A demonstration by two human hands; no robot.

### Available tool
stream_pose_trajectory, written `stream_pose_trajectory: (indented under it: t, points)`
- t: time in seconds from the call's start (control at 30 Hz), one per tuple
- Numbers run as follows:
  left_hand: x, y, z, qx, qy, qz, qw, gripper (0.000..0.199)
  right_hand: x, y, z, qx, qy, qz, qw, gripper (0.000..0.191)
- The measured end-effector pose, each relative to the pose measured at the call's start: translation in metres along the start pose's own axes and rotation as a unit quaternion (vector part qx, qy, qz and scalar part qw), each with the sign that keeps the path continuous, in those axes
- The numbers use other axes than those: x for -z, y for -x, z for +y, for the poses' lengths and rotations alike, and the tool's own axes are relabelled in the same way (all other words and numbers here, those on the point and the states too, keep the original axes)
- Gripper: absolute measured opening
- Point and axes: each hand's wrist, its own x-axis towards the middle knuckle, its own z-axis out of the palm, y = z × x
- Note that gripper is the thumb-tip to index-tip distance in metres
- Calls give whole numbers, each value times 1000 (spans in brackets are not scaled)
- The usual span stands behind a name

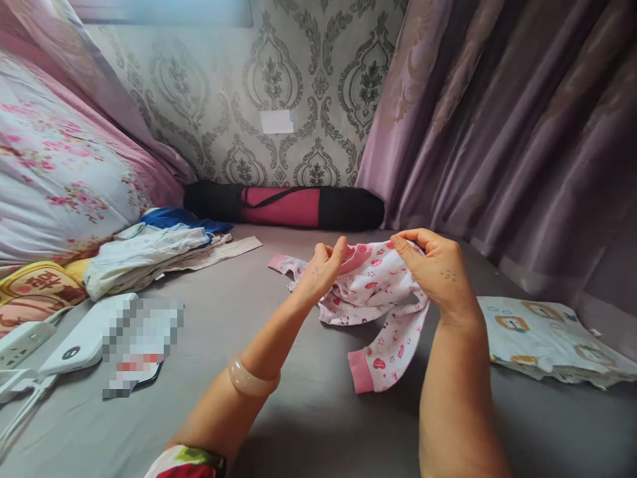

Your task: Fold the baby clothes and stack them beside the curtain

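Two hands (pixel 321 272) (pixel 438 265), one bangle (pixel 252 380), one printed garment (pixel 373 285), two cloth piles (pixel 144 255) (pixel 542 338) (layers uncountable), one long bag (pixel 283 206), one white device (pixel 89 332), one power strip (pixel 24 343), one card (pixel 277 122)

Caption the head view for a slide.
Two bare hands hold up a small pink-and-white patterned long-sleeved garment above a grey sheet.

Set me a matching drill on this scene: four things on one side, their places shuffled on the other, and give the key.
Things
1. pink-cuffed shirt
2. bangle
3. black-and-pink bag
4. power strip

Places
A. along the foot of the patterned wall
B. at the picture's left edge
C. between left hand and right hand
D. around the left forearm

Pairs: 1-C, 2-D, 3-A, 4-B
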Motion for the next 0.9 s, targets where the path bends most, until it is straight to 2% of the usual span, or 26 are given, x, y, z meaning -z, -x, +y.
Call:
stream_pose_trajectory:
  t: [0.07, 0.13, 0.23, 0.37, 0.5, 0.57, 0.67, 0.73, 0.83, 0.9]
  points:
    - [3, 4, 1, -36, -55, -27, 997, 62, 6, 0, 2, -4, 11, -27, 1000, 29]
    - [3, 4, 2, -87, -80, -77, 990, 55, 11, 1, 4, -10, 14, -57, 998, 29]
    - [0, 0, -1, -152, -63, -108, 980, 43, 17, 2, 11, -31, 42, -101, 994, 32]
    - [-7, -9, -6, -169, -10, -129, 977, 41, 27, 1, 27, -60, 109, -186, 975, 30]
    - [-12, -15, -11, -183, 23, -150, 971, 38, 32, -1, 34, -69, 170, -280, 942, 24]
    - [-15, -17, -13, -199, 28, -159, 967, 37, 30, -1, 32, -61, 176, -293, 938, 23]
    - [-17, -20, -15, -222, 27, -172, 959, 36, 20, -1, 27, -48, 119, -298, 946, 27]
    - [-19, -22, -15, -225, 40, -182, 956, 37, 12, -1, 24, -41, 80, -289, 953, 33]
    - [-21, -23, -14, -219, 78, -182, 955, 37, -2, -2, 24, -16, 80, -265, 961, 42]
    - [-22, -22, -14, -227, 98, -183, 952, 37, -9, -3, 25, -2, 89, -273, 958, 36]
